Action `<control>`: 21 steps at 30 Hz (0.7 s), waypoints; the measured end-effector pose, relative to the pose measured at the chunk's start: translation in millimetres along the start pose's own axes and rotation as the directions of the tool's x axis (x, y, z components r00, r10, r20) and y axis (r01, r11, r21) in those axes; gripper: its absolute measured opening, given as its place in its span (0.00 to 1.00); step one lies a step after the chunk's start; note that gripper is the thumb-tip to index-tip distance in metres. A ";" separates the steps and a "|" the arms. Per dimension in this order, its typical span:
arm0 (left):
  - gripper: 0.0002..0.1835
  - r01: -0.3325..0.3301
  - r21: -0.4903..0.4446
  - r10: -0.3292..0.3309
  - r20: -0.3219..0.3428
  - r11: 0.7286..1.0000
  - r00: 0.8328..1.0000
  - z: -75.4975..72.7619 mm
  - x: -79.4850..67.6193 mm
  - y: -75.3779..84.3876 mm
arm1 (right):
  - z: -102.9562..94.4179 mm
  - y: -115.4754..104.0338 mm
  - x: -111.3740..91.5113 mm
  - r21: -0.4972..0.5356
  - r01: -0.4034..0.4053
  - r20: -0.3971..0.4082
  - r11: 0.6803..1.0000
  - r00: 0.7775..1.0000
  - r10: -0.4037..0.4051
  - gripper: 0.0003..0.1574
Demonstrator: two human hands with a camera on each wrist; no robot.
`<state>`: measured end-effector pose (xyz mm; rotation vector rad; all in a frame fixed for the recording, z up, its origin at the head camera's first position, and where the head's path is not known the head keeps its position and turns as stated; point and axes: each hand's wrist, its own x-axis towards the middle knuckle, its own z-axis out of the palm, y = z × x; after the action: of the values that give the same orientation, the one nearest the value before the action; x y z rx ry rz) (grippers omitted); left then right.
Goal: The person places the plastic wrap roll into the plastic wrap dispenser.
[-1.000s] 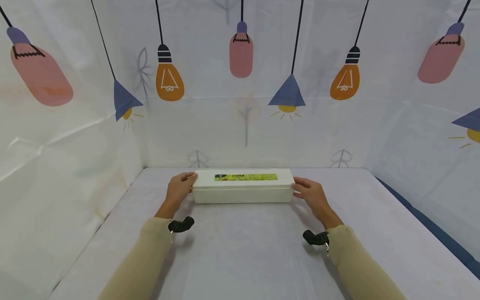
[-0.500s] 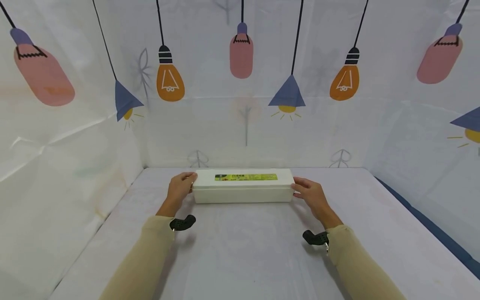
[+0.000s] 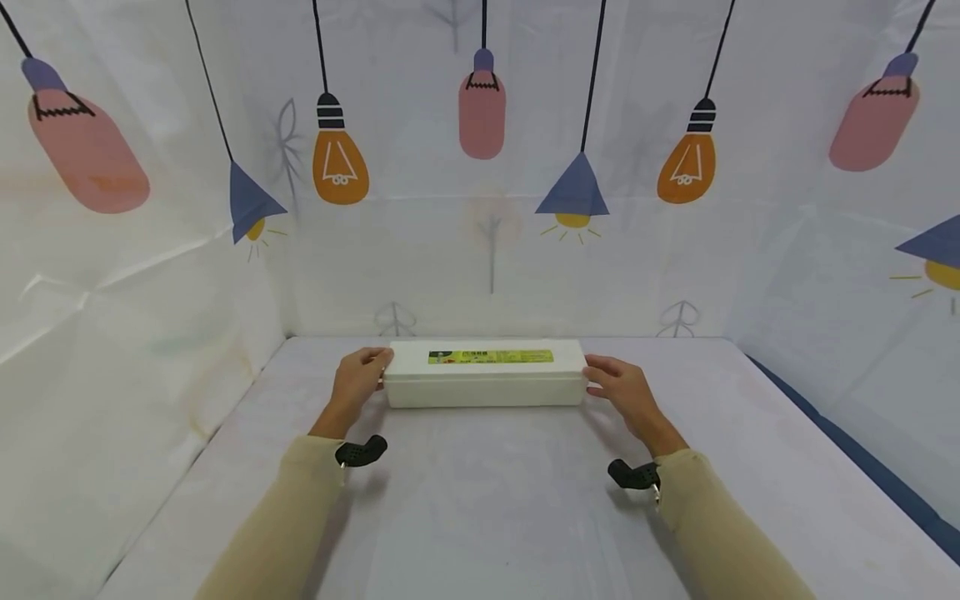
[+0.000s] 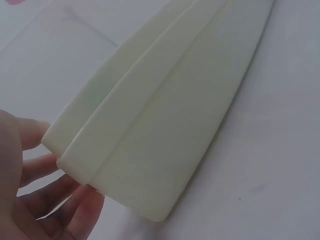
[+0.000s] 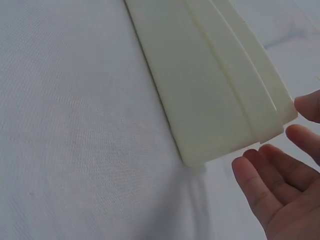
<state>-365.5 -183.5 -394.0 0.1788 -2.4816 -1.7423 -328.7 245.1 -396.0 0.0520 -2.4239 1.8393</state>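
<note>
A long white lidded box (image 3: 483, 393) lies crosswise on the table, its lid on and a yellow-green label (image 3: 491, 357) along the top. My left hand (image 3: 356, 380) is at the box's left end; in the left wrist view the thumb and index fingertips touch the lid's end and the other fingers bend loosely below. At the opposite end is my right hand (image 3: 624, 390). Its thumb (image 5: 308, 106) touches the lid's corner in the right wrist view, with the remaining fingers relaxed beside the end wall. What the box contains is hidden.
A white-covered table (image 3: 480, 500) lies under the box. White sheets printed with lamps and bulbs surround it, with the back sheet (image 3: 420, 267) close behind the box. Dark wrist-worn devices stick out from both sleeves, one by the left wrist (image 3: 362, 451).
</note>
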 end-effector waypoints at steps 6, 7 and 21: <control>0.27 -0.003 0.031 0.003 0.018 1.000 1.000 -2.6 -1.8 0.7 | -3.2 -1.8 -1.0 -0.023 -0.010 0.001 1.000 1.000 0.010 0.33; 0.27 -0.006 0.036 0.005 0.018 0.999 1.000 -3.0 -1.8 0.6 | -3.8 -1.8 -1.2 -0.028 -0.009 -0.001 1.000 1.000 0.009 0.33; 0.23 -0.096 0.204 0.095 0.016 0.974 0.995 -20.7 -9.0 1.9 | -9.7 -3.8 -3.2 -0.064 0.014 0.009 0.998 1.000 -0.014 0.30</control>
<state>-353.6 -200.7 -385.3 0.0686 -2.6240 -1.4520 -324.6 253.3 -390.0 0.0722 -2.4801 1.7578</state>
